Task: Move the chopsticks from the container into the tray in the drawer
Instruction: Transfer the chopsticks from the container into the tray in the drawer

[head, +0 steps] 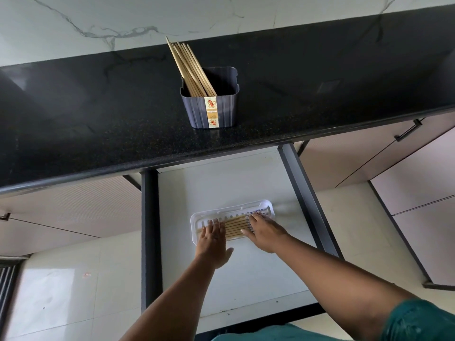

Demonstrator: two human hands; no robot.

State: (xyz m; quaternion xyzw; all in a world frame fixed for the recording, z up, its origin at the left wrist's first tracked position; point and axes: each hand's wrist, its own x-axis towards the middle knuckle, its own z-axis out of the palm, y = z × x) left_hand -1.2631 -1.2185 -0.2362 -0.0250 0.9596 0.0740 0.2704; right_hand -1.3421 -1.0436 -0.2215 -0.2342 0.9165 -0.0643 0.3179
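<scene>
Chopsticks in tray (235, 227): a flat row of pale wooden sticks lying side by side along the tray's length, near its front edge; only the middle stretch shows between the two hands.
Left hand (213, 238): fingers straight and slightly spread, laid flat over the left ends of the row, holding nothing.
Right hand (263, 233): fingers extended and a little apart, resting on the right ends of the row, thumb out toward the tray's front edge; no pinch visible.
Tray (197, 219): white, shallow, slotted along its far wall; sits on the drawer floor, about midway between the drawer's side walls.
Drawer (248, 274): pulled open below the counter's front edge, white floor, dark side rails.
Container (222, 104): dark ribbed tub with a paper label, standing on the counter near its front edge, directly beyond the drawer.
Chopsticks in container (189, 67): a bundle leaning to the left rear corner, tips projecting well above the rim.
Counter (73, 119): dark speckled stone, with a marbled wall behind it.
Handling (judged): light, stiff, smooth sticks that roll and scatter readily; best gathered as a bunch by the projecting upper ends, then levelled flat-handed in the tray.
Progress (judged): part transferred; a bundle remains.
</scene>
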